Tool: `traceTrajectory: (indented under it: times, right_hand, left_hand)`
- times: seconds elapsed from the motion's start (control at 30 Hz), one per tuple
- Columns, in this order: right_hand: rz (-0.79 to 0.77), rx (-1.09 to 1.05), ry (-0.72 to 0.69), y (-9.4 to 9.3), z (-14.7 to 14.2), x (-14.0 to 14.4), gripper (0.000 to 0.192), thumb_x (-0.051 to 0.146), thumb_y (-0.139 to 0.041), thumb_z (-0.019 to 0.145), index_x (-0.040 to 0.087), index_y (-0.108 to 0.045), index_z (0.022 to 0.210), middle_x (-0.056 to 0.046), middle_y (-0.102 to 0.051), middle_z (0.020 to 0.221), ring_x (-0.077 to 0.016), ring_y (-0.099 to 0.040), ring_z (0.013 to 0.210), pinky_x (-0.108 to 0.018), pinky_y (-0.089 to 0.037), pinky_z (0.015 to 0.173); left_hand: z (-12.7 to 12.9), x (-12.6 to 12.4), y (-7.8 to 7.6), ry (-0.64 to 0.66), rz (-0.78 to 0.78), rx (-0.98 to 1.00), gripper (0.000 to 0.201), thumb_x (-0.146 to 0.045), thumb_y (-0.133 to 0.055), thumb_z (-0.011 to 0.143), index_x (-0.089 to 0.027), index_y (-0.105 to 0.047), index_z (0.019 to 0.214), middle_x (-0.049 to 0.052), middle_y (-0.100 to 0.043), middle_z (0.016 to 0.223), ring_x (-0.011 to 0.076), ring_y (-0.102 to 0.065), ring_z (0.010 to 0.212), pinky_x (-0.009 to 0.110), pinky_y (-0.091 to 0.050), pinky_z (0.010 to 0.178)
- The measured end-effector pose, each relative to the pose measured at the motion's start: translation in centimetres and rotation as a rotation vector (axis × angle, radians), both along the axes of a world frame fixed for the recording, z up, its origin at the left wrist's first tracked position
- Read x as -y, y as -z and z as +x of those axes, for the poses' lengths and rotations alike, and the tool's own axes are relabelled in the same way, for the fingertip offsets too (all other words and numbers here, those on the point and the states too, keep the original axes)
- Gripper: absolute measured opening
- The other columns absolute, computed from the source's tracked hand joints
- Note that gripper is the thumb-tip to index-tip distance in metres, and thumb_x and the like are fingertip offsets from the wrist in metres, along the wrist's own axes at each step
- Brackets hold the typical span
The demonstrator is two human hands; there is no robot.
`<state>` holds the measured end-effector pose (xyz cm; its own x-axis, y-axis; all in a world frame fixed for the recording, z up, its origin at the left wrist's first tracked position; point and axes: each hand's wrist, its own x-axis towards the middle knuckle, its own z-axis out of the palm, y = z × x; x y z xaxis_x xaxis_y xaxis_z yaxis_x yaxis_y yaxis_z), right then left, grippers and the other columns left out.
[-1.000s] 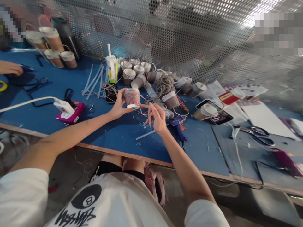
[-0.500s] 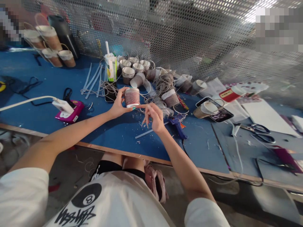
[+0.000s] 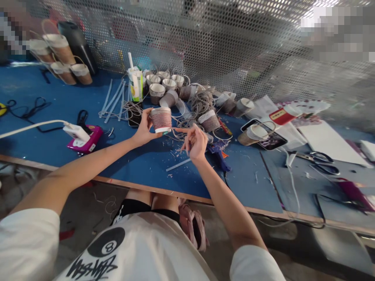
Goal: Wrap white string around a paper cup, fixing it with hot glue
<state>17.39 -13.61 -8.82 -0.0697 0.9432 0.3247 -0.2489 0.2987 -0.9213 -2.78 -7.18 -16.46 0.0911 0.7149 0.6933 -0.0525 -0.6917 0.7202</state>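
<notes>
Both our hands work above the bench (image 3: 146,168): left hand (image 3: 144,130) grips the cup (image 3: 161,119) upright so right hand (image 3: 194,142) can pinch the cord (image 3: 175,134) against its base.

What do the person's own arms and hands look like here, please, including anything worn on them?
Both arms are bare from short white sleeves down. The left hand and right hand wear no gloves; no rings, watch or bracelets are discernible. The fingernails look long, though their colour is too blurred to tell.

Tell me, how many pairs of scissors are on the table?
1: the scissors lie on the grey mat at the table's right. Clutter may hide others.
</notes>
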Motion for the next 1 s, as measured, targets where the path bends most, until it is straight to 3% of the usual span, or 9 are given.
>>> traceTrajectory:
  times: [0.1, 0.27, 0.47, 0.63, 0.73, 0.83, 1.0]
  right_hand:
    - [0.034, 0.027, -0.080, 0.0, 0.0, 0.3, 0.053, 0.067, -0.059, 0.082, 0.022, -0.046, 0.056, 0.001, -0.071, 0.064, -0.0038, -0.031, 0.024, -0.023, -0.040, 0.028]
    - [0.032, 0.118, -0.219, -0.1, -0.4, 0.8, 0.048, 0.065, -0.060, 0.085, 0.023, -0.050, 0.063, 0.007, -0.054, 0.045, -0.0065, -0.036, 0.026, -0.023, -0.047, 0.033]
    - [-0.055, -0.015, -0.074, 0.2, -0.3, 0.1, 0.051, 0.066, -0.057, 0.082, 0.022, -0.044, 0.058, -0.001, -0.074, 0.069, -0.0036, -0.031, 0.024, -0.023, -0.039, 0.026]
    - [-0.160, -0.084, 0.048, 0.3, 0.1, -0.5, 0.048, 0.058, -0.052, 0.083, 0.023, -0.039, 0.053, -0.002, -0.074, 0.066, -0.0032, -0.026, 0.023, -0.022, -0.029, 0.023]
    - [-0.070, -0.111, 0.121, 0.2, 0.1, -0.3, 0.047, 0.055, -0.052, 0.085, 0.023, -0.038, 0.054, -0.002, -0.073, 0.064, -0.0032, -0.025, 0.024, -0.022, -0.030, 0.025]
    - [0.073, -0.024, 0.034, 0.2, 0.0, 0.3, 0.050, 0.058, -0.054, 0.087, 0.022, -0.042, 0.054, -0.001, -0.071, 0.064, -0.0037, -0.028, 0.026, -0.024, -0.035, 0.029]
    - [0.192, 0.298, -0.198, 0.6, -0.2, 1.1, 0.048, 0.063, -0.053, 0.091, 0.022, -0.054, 0.066, 0.005, -0.051, 0.055, -0.0076, -0.044, 0.038, -0.025, -0.047, 0.041]
  left_hand:
    - [0.0, 0.0, 0.0, 0.048, -0.002, -0.015, 0.090, -0.056, -0.088, 0.063, -0.034, -0.031, 0.128, 0.006, -0.042, 0.126, 0.0199, -0.057, 0.112, 0.040, -0.054, 0.097]
    - [0.0, 0.3, -0.1, 0.130, -0.011, -0.038, 0.086, -0.052, -0.088, 0.066, -0.037, -0.030, 0.128, 0.005, -0.043, 0.130, 0.0207, -0.057, 0.115, 0.040, -0.056, 0.095]
    - [-0.4, 0.3, -0.1, 0.141, 0.032, -0.020, 0.090, -0.049, -0.090, 0.064, -0.038, -0.030, 0.131, 0.005, -0.044, 0.129, 0.0212, -0.057, 0.119, 0.039, -0.056, 0.096]
    - [-0.4, 0.1, -0.1, 0.149, 0.054, 0.012, 0.088, -0.049, -0.089, 0.065, -0.039, -0.032, 0.130, 0.005, -0.045, 0.129, 0.0208, -0.057, 0.121, 0.038, -0.055, 0.099]
    - [-0.2, 0.1, -0.1, 0.139, 0.047, 0.017, 0.087, -0.051, -0.089, 0.066, -0.038, -0.032, 0.130, 0.005, -0.044, 0.129, 0.0200, -0.057, 0.120, 0.037, -0.054, 0.099]
    - [-0.1, 0.0, 0.0, 0.091, 0.048, -0.014, 0.089, -0.053, -0.088, 0.066, -0.036, -0.030, 0.131, 0.005, -0.045, 0.126, 0.0200, -0.056, 0.118, 0.038, -0.054, 0.098]
    - [-0.3, 0.0, 0.1, 0.064, 0.066, -0.067, 0.093, -0.058, -0.087, 0.065, -0.033, -0.029, 0.133, 0.006, -0.044, 0.126, 0.0203, -0.055, 0.114, 0.038, -0.052, 0.097]
